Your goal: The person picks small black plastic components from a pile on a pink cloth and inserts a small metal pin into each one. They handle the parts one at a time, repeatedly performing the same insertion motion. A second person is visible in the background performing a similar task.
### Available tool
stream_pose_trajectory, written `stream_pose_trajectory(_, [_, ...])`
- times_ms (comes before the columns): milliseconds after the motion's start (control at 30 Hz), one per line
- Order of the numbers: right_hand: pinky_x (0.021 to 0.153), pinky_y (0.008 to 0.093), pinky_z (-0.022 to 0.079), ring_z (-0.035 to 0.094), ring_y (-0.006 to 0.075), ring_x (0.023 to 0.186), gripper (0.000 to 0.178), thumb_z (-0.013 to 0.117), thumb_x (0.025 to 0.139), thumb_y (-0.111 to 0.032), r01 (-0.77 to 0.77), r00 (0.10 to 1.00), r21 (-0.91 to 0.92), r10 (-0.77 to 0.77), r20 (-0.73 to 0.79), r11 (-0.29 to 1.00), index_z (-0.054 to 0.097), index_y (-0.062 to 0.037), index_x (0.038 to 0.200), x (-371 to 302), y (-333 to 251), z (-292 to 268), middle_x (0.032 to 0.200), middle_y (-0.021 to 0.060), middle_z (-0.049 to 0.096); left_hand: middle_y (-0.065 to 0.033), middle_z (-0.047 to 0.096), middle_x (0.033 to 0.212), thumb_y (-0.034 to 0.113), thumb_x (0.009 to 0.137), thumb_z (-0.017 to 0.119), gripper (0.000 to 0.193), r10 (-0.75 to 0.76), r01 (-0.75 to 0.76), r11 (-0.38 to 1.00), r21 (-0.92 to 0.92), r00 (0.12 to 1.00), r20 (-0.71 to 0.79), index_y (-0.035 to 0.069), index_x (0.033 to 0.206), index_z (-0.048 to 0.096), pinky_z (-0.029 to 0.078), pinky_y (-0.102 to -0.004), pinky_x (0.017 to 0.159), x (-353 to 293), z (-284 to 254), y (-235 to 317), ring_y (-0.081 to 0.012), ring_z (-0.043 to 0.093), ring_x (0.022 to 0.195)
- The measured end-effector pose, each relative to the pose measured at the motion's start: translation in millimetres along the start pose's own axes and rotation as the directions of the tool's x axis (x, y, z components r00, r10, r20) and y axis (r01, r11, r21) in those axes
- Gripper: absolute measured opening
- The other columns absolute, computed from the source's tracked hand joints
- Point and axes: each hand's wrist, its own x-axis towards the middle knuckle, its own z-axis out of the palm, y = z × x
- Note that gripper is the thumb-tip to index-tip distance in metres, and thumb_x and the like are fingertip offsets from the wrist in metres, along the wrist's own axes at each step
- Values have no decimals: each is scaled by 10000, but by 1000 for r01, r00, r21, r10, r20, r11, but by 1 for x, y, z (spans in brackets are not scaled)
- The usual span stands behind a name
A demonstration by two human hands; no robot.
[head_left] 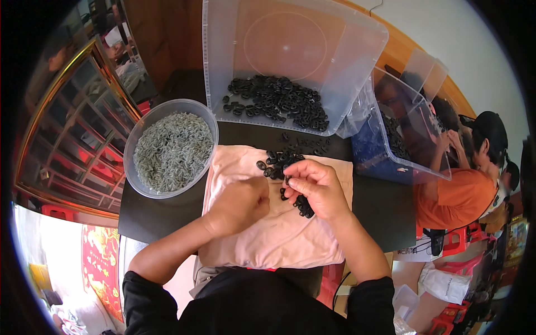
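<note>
A pile of small black oval pieces [277, 163] lies on a pale pink cloth [245, 245] in front of me. Over the cloth's left half, my left hand [239, 204] is closed with its fingers curled inward, and whatever they hold is hidden. My right hand [319, 188] pinches a small black piece [287, 180] between thumb and fingertips. More black pieces [304, 207] sit on the cloth just below the right hand. To the left stands a round clear tub [129, 159] full of small grey, translucent pieces [174, 151].
Behind the cloth a large clear bin [349, 61] lies tipped toward me, with many black pieces inside. Another clear bin [421, 148] stands at the right on the dark table [379, 206]. Beyond it sits a person in an orange shirt [458, 195]. A gold-framed panel [84, 134] is at left.
</note>
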Motion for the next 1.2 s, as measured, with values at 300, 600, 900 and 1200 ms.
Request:
stream_pose_trajectory(300, [543, 238, 519, 618, 120, 656, 98, 589, 836, 10, 113, 994, -128, -112, 14, 985, 592, 27, 933, -5, 0, 4, 781, 58, 611, -3, 568, 753, -18, 837, 610, 91, -194, 205, 524, -827, 974, 118, -3, 915, 566, 459, -187, 573, 9, -3, -13, -49, 548, 664])
stream_pose_trajectory(600, [533, 284, 547, 646, 196, 650, 93, 545, 851, 19, -8, 999, -12, 8, 42, 1000, 561, 43, 940, -8, -7, 11, 785, 133, 627, 14, 532, 759, 90, 896, 557, 70, -136, 189, 446, -875, 980, 143, 25, 923, 557, 422, -199, 602, 8, 1, -18, -51, 492, 665])
stream_pose_trajectory(900, [526, 279, 545, 641, 186, 636, 94, 593, 827, 24, 14, 998, 10, -13, -54, 1000, 577, 49, 916, -6, -8, 21, 772, 117, 622, 21, 498, 748, 151, 932, 494, 117, -116, 220, 468, -856, 975, 188, 38, 921, 520, 398, -201, 591, 5, 3, -16, -48, 464, 659])
stream_pose_trajectory(1200, [505, 214, 498, 586, 83, 587, 73, 590, 853, -6, 63, 998, -153, -64, -2, 986, 592, 19, 921, -10, -2, 19, 705, 41, 604, 27, 488, 747, 131, 933, 512, 100, -73, 186, 493, -850, 982, 172, 34, 945, 531, 385, -196, 573, 3, 6, -14, -45, 446, 654])
